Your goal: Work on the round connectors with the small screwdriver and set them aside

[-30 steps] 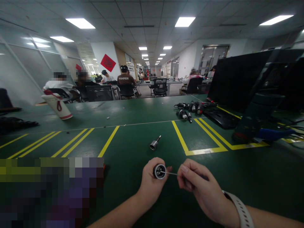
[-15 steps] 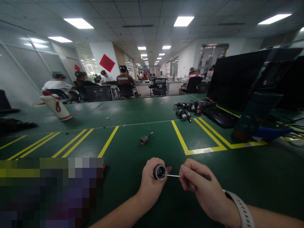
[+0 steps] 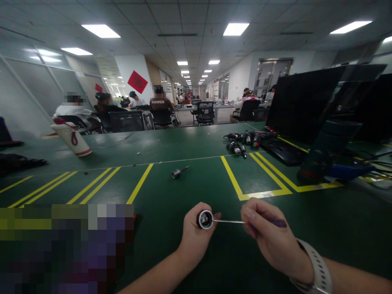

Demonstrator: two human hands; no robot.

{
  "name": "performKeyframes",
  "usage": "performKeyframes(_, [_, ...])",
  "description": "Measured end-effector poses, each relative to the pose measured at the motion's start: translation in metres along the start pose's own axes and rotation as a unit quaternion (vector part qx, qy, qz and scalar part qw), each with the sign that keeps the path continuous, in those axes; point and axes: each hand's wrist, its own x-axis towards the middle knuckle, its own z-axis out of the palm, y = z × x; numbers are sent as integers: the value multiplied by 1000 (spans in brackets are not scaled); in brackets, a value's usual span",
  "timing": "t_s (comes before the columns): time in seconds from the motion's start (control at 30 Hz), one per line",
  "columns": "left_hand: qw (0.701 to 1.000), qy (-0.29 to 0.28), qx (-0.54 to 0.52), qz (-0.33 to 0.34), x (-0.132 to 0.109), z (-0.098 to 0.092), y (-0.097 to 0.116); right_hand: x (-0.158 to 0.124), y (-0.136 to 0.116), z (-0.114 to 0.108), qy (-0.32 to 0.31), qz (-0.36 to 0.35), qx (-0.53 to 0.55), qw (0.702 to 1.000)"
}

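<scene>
In the right hand (image 3: 269,241), thin tool (image 3: 228,221) level, tip leftward (at cylinder (image 3: 205,219) mouth)

The word "PUMPKIN" ran across the back of a seated person's brown shirt (image 3: 159,103); nothing else was legible.

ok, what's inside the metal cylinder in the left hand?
Thin tool shaft, in the right hand, reaches the open end of the metal cylinder. The bore is dark, unreadable.

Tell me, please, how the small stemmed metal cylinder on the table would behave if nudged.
Lying on its round side, the small stemmed metal cylinder would probably roll, curving toward its stem. Its shiny metal suggests stiffness and some weight.
</scene>
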Motion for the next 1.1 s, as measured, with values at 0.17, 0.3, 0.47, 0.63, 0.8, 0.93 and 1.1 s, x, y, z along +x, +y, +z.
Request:
performKeyframes(0.17, [999,34,-9,1,2,4,-1,40,-10,2,29,-118,-149,981])
performKeyframes(0.3, [998,63,-18,11,4,6,-4,129,8,33,-77,-123,-272,951])
performKeyframes(0.47, [991,128,-7,38,2,-10,-3,230,58,99,-217,-125,-430,867])
performKeyframes(0.63, [986,160,-25,39,9,-20,-4,259,101,135,-282,-133,-525,792])
performKeyframes(0.8, [986,151,-55,42,14,-16,-2,266,116,141,-283,-150,-583,747])
performKeyframes(0.93, [985,156,-61,38,11,-15,3,263,118,141,-267,-153,-609,731])
performKeyframes(1.1, [983,161,-78,34,10,-13,0,256,123,150,-218,-157,-627,731])
